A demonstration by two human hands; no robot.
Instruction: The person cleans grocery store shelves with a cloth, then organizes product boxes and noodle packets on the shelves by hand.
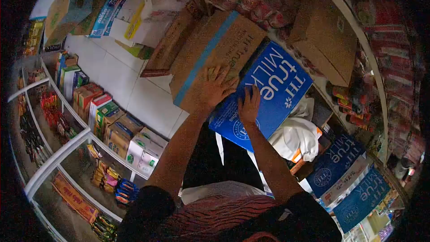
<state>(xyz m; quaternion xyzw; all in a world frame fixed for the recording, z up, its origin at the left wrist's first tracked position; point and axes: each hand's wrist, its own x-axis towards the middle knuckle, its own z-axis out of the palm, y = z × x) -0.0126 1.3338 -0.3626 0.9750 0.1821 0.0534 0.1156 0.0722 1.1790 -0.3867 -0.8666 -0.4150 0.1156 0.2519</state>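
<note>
Above the shop floor, I press my left hand flat, fingers spread, on the brown carton; my right hand lies open on the blue milk carton.

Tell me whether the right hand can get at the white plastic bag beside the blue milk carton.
Probably yes: the right hand rests flat on the blue TH true MILK carton, and the white plastic bag lies just right of it, uncovered, with nothing between them.

A pale tiled floor carries stacked cardboard boxes and blue milk cartons.
</note>
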